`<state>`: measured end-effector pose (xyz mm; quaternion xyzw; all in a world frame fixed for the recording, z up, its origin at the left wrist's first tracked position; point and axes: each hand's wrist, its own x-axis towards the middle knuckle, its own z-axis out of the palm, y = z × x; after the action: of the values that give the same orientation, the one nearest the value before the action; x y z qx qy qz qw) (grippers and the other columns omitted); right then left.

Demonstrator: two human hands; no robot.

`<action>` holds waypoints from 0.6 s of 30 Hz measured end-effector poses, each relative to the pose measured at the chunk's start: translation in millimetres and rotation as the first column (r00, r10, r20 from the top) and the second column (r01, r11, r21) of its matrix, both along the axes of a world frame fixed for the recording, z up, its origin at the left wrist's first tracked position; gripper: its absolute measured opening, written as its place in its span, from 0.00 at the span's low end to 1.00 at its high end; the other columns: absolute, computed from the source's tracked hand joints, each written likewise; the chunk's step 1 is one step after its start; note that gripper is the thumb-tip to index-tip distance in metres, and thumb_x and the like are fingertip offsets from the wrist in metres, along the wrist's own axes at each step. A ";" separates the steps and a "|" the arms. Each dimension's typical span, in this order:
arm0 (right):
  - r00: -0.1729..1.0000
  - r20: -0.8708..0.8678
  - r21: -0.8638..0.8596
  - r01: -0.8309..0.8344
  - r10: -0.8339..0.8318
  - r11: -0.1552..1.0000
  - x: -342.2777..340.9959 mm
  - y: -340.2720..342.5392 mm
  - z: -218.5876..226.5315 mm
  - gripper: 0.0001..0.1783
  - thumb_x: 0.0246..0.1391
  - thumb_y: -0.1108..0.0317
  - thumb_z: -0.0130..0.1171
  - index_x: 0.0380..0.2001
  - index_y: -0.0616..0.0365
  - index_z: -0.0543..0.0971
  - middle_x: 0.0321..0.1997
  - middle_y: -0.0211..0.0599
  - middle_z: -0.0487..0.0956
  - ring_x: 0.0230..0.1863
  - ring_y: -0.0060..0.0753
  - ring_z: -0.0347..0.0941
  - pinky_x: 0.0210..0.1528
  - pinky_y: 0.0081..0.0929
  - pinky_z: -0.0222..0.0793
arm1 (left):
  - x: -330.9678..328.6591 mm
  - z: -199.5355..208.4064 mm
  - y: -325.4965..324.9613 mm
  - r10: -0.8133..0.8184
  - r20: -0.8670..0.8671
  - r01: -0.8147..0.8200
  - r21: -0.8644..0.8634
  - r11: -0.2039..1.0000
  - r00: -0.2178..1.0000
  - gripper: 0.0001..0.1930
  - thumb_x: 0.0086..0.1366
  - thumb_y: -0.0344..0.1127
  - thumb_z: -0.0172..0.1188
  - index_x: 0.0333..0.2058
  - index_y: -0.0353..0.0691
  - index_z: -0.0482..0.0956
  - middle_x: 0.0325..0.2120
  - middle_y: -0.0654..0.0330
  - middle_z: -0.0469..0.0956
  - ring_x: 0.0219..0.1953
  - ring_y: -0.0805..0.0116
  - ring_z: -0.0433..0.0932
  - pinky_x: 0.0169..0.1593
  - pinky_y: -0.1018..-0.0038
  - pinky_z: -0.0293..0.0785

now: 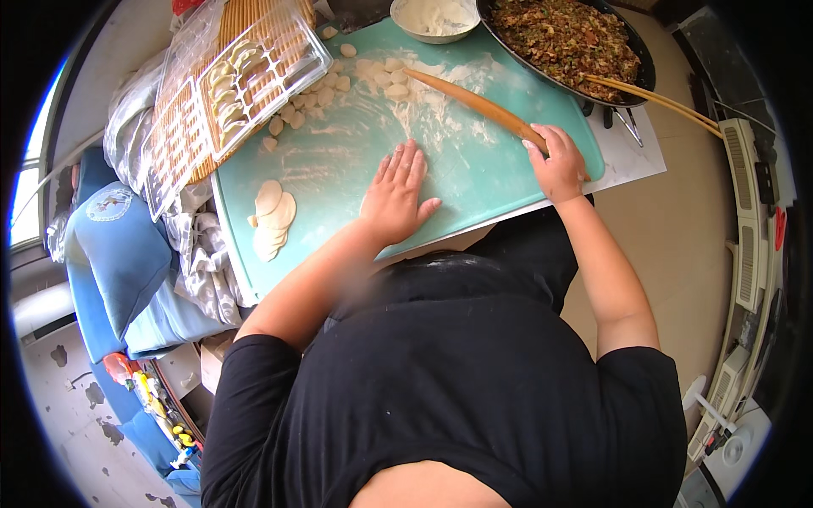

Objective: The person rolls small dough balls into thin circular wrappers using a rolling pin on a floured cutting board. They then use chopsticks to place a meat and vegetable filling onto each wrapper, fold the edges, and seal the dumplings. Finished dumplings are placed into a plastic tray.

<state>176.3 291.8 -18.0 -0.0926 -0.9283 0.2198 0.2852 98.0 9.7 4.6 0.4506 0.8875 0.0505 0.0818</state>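
My left hand [395, 194] lies palm down on the floured green mat [322, 203], its fingers stretched out. Whether a piece of dough is under the palm, I cannot tell. At the mat's right side my right hand [558, 162] grips one end of a tapered wooden rolling pin [474, 102]. The pin's far tip points up-left to small dough pieces [395, 82] lying in loose flour. More flattened pieces [296, 114] run along the mat's far left. A small overlapping stack of round dough wrappers [273, 218] sits left of my left hand.
A clear plastic tray [186, 127] with several dumplings [227, 89] rests over a woven mat at the far left. A bowl of flour [436, 17] stands at the back. Right of it is a pan of chopped filling [563, 34] with long chopsticks [660, 95] jutting out.
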 end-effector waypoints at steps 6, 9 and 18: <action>1.000 0.031 0.000 0.003 -0.003 1.000 0.5 -1.0 6.2 0.14 0.47 0.65 0.61 0.39 0.54 0.76 0.40 0.35 0.76 0.42 0.42 0.72 0.43 0.34 0.69 | 4.4 -14.7 3.5 0.007 0.101 -0.040 0.326 0.945 0.995 0.33 0.57 0.40 0.56 0.58 0.31 0.56 0.59 0.43 0.55 0.63 0.46 0.53 0.63 0.58 0.49; 0.998 0.055 -0.037 0.011 -0.009 0.999 0.7 -0.7 7.1 0.14 0.48 0.64 0.60 0.39 0.54 0.76 0.40 0.35 0.76 0.42 0.41 0.72 0.43 0.33 0.69 | -18.8 -10.7 0.6 0.163 0.320 -0.304 0.465 0.831 0.933 0.24 0.54 0.34 0.59 0.50 0.37 0.68 0.48 0.46 0.69 0.52 0.50 0.67 0.54 0.62 0.63; 0.999 0.049 -0.062 0.009 -0.006 0.998 0.1 -0.6 8.4 0.14 0.48 0.64 0.60 0.39 0.54 0.76 0.39 0.35 0.76 0.41 0.41 0.72 0.42 0.33 0.69 | -38.3 15.2 10.7 0.299 0.462 -0.463 0.296 0.835 0.835 0.10 0.48 0.32 0.64 0.31 0.39 0.76 0.28 0.58 0.77 0.30 0.60 0.76 0.35 0.71 0.72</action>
<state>176.4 291.1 -9.6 -0.1100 -0.9274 0.2450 0.2603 59.6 20.4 19.8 0.2475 0.8958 0.3350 0.1553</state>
